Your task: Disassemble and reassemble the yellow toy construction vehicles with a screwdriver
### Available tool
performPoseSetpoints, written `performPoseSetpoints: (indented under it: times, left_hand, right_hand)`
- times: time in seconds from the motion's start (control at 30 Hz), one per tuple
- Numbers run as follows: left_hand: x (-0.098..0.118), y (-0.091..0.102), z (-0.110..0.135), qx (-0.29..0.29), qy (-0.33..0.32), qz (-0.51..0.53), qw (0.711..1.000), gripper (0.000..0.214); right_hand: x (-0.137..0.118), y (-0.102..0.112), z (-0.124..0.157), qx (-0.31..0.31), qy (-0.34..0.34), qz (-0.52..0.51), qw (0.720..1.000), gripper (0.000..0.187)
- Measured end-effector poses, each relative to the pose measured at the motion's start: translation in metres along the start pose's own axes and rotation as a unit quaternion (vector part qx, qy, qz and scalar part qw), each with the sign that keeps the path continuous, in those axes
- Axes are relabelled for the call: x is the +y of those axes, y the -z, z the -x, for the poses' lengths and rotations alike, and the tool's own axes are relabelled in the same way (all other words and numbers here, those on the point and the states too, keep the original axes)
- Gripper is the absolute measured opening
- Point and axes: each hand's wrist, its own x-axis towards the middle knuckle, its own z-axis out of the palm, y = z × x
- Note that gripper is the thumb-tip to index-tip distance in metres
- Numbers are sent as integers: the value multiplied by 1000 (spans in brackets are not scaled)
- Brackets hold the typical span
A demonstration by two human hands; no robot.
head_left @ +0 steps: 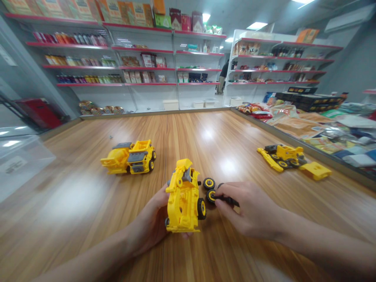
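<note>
My left hand (155, 215) is closed around a yellow toy truck (183, 203), holding it tilted up above the table. One black-and-yellow wheel (201, 208) is fitted on the truck's right side. To the right of the truck, my right hand (249, 207) pinches a slim black tool (230, 200), whose exact kind is partly hidden by the fingers. Its fingertips are at a loose wheel (210, 196). Another loose wheel (209, 183) lies just behind that one, and a dark piece shows partly behind my right fingers.
Two assembled yellow toy trucks (141, 156) stand side by side at the left of the wooden table (188, 129). A partly built yellow toy vehicle (289, 156) and a loose yellow part (315, 170) lie at the right. A clear plastic bin (26, 156) stands at the left edge; packaged goods border the right.
</note>
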Motion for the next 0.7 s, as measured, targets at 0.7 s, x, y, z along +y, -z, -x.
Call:
performPoseSetpoints:
  times: [0.7]
  left_hand:
    - [-2, -1, 2, -68, -31, 5, 997, 60]
  right_hand:
    - [-17, -9, 5, -22, 32, -50, 998, 13]
